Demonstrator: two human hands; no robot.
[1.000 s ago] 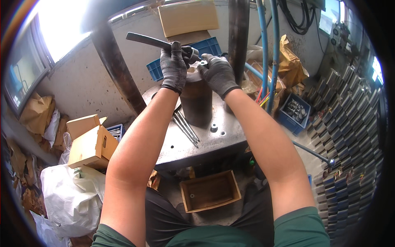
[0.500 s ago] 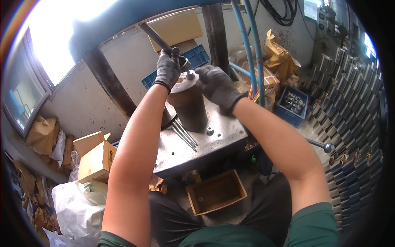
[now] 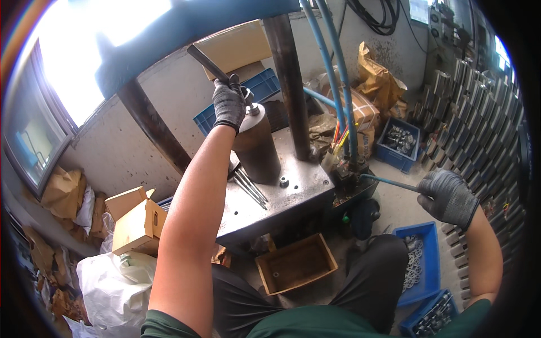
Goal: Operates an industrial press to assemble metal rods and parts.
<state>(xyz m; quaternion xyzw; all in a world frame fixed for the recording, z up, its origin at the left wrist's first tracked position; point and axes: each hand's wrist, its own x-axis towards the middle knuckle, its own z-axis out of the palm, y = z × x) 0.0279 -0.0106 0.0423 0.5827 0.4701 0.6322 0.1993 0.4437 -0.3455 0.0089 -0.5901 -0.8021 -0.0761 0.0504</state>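
Observation:
My left hand (image 3: 229, 104), in a grey knit glove, is closed round a dark metal bar (image 3: 205, 61) that slants up to the left. It is beside the top of a thick dark metal cylinder (image 3: 257, 149), which stands upright on a steel press table (image 3: 304, 194). A small metal fitting (image 3: 253, 109) sits on the cylinder's top, next to my fingers. Out to the right, my gloved right hand (image 3: 449, 197) grips the end of a blue lever (image 3: 389, 182); its knob is hidden in my palm. Several thin rods (image 3: 250, 188) and a small ring-shaped part (image 3: 284, 182) lie on the table.
Dark press columns (image 3: 288, 84) rise behind the table, with blue hoses (image 3: 338, 73) to their right. A wooden box (image 3: 332, 263) lies below. Blue bins (image 3: 431, 265) of metal parts stand at the right, near stacked metal pieces (image 3: 473, 124). A cardboard box (image 3: 132, 225) is at the left.
My right hand has left the cylinder's top, swung right and down, and taken hold of the lever's end. My left hand stays near the cylinder's top with the bar. The view has shifted slightly.

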